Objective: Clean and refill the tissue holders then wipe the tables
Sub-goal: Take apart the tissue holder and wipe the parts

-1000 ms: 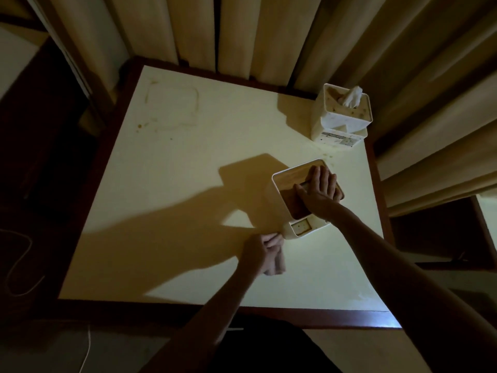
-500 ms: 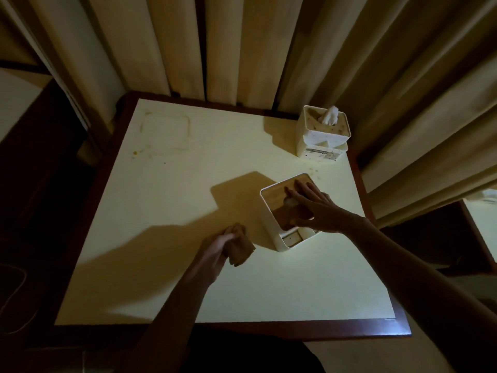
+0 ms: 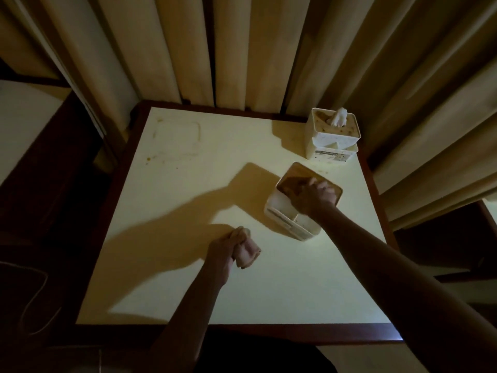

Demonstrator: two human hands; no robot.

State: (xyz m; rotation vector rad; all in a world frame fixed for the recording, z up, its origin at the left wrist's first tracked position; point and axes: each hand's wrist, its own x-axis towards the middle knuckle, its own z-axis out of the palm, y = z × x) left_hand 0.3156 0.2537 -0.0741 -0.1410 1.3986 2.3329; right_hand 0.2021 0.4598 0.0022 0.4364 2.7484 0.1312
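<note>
A cream-topped table [image 3: 166,265] with a dark wooden edge carries two white tissue holders, one [image 3: 332,138] upright at the far right corner with tissue poking out, the other [image 3: 285,219] tilted nearer, plus a faint square stain [image 3: 177,141] far left.

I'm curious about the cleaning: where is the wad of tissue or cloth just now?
In the head view, the wad is gripped in the left hand over the near middle of the table, left of the tissue holder under the right hand.
</note>
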